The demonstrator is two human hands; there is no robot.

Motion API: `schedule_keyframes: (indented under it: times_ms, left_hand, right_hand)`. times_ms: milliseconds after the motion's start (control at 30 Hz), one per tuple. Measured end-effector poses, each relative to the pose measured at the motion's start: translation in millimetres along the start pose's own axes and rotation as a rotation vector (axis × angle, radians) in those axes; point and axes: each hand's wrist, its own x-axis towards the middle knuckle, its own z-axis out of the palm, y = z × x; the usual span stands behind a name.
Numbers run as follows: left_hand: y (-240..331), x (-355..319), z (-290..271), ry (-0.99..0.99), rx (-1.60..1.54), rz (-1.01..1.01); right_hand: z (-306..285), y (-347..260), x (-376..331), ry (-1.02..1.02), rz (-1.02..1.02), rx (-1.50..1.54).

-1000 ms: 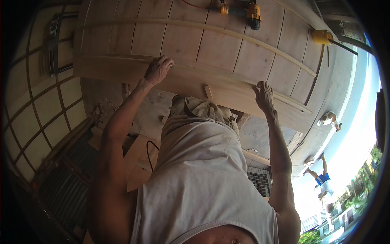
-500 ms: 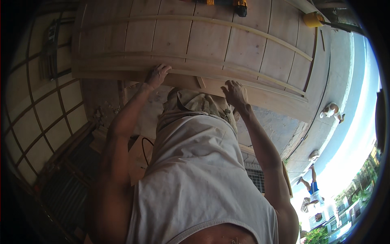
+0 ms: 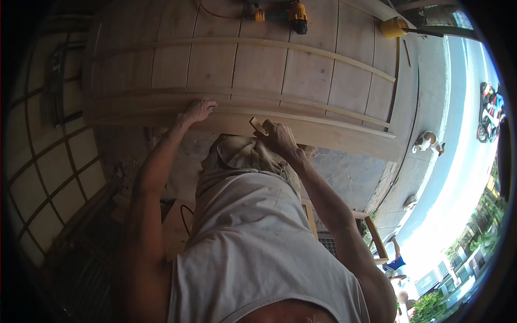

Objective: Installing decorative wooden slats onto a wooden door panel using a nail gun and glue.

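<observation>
In front of me lies a large pale wooden panel (image 3: pixel 264 64) made of several boards, with long thin wooden strips (image 3: pixel 323 105) along its near side. My left hand (image 3: pixel 199 110) rests on the panel's near edge, fingers stretched to the right over the wood and holding nothing visible. To its right, my right hand (image 3: pixel 281 140) grips a small flat wood piece (image 3: pixel 257 126) between thumb and fingers. That piece tilts up at the near edge, its lower end hidden by the fingers.
A yellow-and-black power tool (image 3: pixel 298 19) and another yellow tool (image 3: pixel 259 14) with an orange cord sit on the panel's far part. A yellow cylinder (image 3: pixel 393 27) stands at the far right corner. Beyond are a dog (image 3: pixel 428 142), a motorcycle (image 3: pixel 489 114) and a person (image 3: pixel 395 264).
My right hand has moved left along the near edge and taken hold of the small wood piece. My left hand remains at the edge. A motorcycle has appeared on the road.
</observation>
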Motion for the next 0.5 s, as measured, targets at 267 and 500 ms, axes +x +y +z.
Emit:
schedule_keyframes:
  times_ms: [267, 500]
  left_hand:
    - [54, 2, 4, 0.128, -0.007, 0.173]
    - [85, -21, 38, 0.392, -0.081, 0.167]
  right_hand:
    - [-70, 54, 127, 0.267, 0.318, -0.208]
    - [-109, 87, 165, 0.238, 0.391, -0.291]
